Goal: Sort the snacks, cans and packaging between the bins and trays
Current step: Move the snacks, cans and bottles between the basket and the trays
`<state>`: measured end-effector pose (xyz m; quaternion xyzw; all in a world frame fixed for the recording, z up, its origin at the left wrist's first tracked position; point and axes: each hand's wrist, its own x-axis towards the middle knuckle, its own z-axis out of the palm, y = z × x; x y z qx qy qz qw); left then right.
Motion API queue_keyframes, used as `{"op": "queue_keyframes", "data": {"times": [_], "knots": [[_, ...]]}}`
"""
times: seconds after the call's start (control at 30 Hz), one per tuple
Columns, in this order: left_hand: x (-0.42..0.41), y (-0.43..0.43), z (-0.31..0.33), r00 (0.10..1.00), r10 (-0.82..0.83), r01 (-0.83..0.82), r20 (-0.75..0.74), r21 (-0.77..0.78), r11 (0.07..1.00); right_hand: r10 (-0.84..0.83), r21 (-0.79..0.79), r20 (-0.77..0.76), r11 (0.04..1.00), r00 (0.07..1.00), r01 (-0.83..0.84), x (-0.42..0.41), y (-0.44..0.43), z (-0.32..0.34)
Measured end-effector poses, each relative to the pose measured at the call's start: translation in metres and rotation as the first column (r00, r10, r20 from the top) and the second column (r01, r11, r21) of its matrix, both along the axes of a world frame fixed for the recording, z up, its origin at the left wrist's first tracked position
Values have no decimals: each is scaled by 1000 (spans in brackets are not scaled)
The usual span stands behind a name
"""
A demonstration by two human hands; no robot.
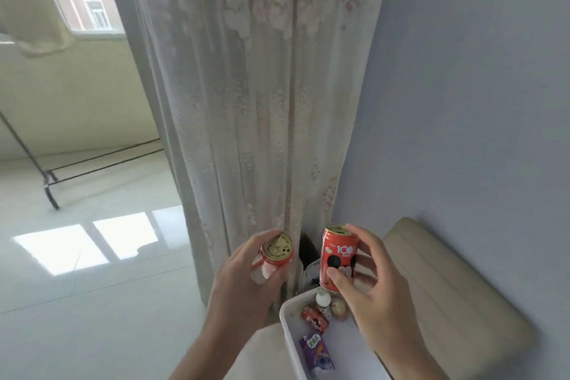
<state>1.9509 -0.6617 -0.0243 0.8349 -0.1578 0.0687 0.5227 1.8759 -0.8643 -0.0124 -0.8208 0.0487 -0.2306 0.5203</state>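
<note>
Mid-sort, by the look of it: left hand (243,281) grips a tilted red can (274,256), right hand (370,284) grips an upright red can (337,256) over the white bin (288,327), which holds a purple carton (316,355) and more, all seemingly unsorted.

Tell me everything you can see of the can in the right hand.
The red can looks metal: gold top, white lettering, black mouse-head shape on the side. Nearly upright, in the air above the far end of the white bin. The right hand grips it, thumb on the lower front, fingers behind and at the top rim.
</note>
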Motion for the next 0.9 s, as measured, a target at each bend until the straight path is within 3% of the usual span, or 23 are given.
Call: {"op": "queue_keyframes", "data": {"times": [0.23,0.5,0.7,0.9], "knots": [[-67,22,33,967,245,-241,72,-58,969,302,-37,39,953,953,-300,-8,16,26],[-162,66,41,870,491,-487,41,-76,870,595,7,28,804,803,-595,-22,77,17],[-234,114,47,724,690,-684,23,-106,721,765,30,27,643,643,-766,-42,145,13],[-316,164,49,514,856,-853,48,-82,516,910,52,27,412,414,-910,-79,221,18]]}}
